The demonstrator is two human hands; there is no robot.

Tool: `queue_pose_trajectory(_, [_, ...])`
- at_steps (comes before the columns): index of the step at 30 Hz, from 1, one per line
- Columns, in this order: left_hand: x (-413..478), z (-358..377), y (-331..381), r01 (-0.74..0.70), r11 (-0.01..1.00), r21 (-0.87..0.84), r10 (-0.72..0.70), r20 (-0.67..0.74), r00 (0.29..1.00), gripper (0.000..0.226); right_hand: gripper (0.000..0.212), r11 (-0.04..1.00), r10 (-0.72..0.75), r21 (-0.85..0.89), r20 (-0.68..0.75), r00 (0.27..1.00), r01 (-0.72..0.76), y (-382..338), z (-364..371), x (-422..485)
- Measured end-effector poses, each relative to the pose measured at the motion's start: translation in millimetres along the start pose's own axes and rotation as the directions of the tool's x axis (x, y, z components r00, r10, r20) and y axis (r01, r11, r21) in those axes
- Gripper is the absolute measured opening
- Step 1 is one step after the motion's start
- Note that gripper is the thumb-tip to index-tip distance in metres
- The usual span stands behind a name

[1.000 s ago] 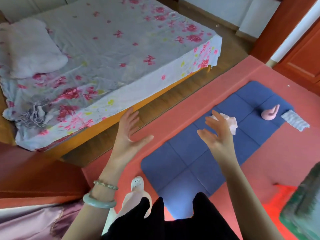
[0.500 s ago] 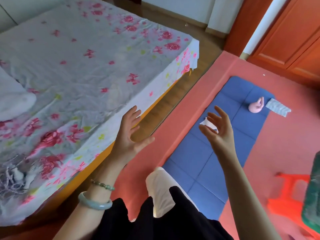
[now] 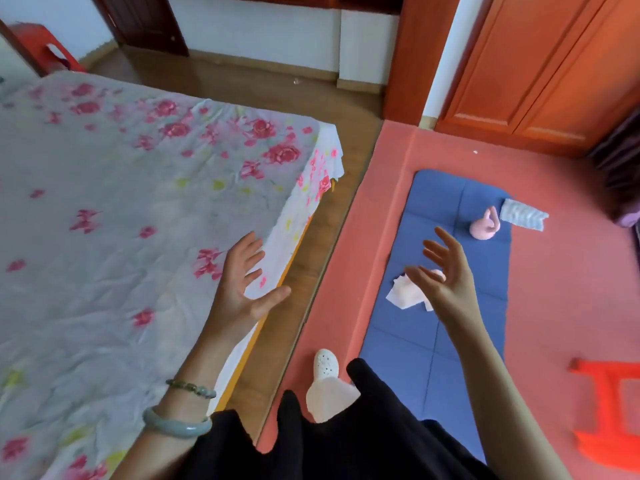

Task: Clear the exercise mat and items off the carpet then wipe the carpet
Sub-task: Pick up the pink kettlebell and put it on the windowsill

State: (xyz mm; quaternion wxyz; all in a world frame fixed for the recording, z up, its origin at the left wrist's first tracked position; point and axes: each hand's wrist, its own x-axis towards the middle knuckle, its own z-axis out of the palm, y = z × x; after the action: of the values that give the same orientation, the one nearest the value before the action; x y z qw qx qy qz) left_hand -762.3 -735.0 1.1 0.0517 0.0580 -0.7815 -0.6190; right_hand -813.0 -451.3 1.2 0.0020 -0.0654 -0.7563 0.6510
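Both empty, fingers spread — left hand [image 3: 242, 285] before wrinkled bedsheet [image 3: 121, 237], right hand [image 3: 446, 282] above quilted blue mat [image 3: 433, 344], partly hiding crumpled tissue [image 3: 403, 296]; rounded pink toy [image 3: 485, 227] at one o'clock.

Bed [image 3: 131, 237] occupies 8 to 10 o'clock, covered by a grey sheet printed with pink roses; an orange frame edge shows below the sheet. Brown wooden floor [image 3: 242, 88] runs along the bedside and across to 12 o'clock. White wall [image 3: 263, 32] with brown skirting at 12 o'clock. Dark wooden door [image 3: 145, 22] at 11 o'clock. Red plastic stool [image 3: 31, 36] at 10 o'clock, beyond the bed. Orange-brown panelled doors [image 3: 540, 64] at 1 to 2 o'clock. Orange plastic stool [image 3: 599, 374] at 4 o'clock, partly cut off. Lighting: even daylight, soft shadows.
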Motion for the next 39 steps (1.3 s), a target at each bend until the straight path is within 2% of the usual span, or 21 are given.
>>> queue_pose_trajectory(5, [115,10,21,-0.055,0.998,0.027,0.05,0.141,0.989,0.086,0.067,0.999,-0.006,-0.037,-0.049,0.999,0.004,-30,8,95])
queue_pose_trajectory(13, [250,34,23,-0.072,0.997,0.025,0.061,0.291,0.955,0.083,0.069,0.998,0.041,-0.039,-0.147,0.988,-0.047,-40,23,190])
queue_pose_trajectory(21, [411,49,9,-0.115,0.993,0.021,0.099,0.376,0.921,0.085,0.069,0.999,0.019,-0.019,-0.274,0.962,-0.026,-42,46,304])
queue_pose_trajectory(27, [539,59,11,-0.088,0.996,-0.015,0.085,0.463,0.882,0.084,0.069,0.999,0.035,-0.008,-0.393,0.919,-0.041,-53,68,402])
queue_pose_trajectory(30, [593,69,20,-0.112,0.994,-0.011,0.101,0.511,0.854,0.09,0.069,0.999,0.026,-0.013,-0.449,0.893,-0.035,-63,71,443])
queue_pose_trajectory(34, [650,95,30,-0.131,0.991,-0.019,0.117,0.578,0.808,0.097,0.069,0.999,0.039,-0.002,-0.521,0.853,-0.048,-63,65,483])
queue_pose_trajectory(39, [709,140,32,-0.149,0.989,-0.022,0.127,0.653,0.747,0.093,0.07,0.996,0.077,0.009,-0.587,0.806,-0.089,-54,50,528])
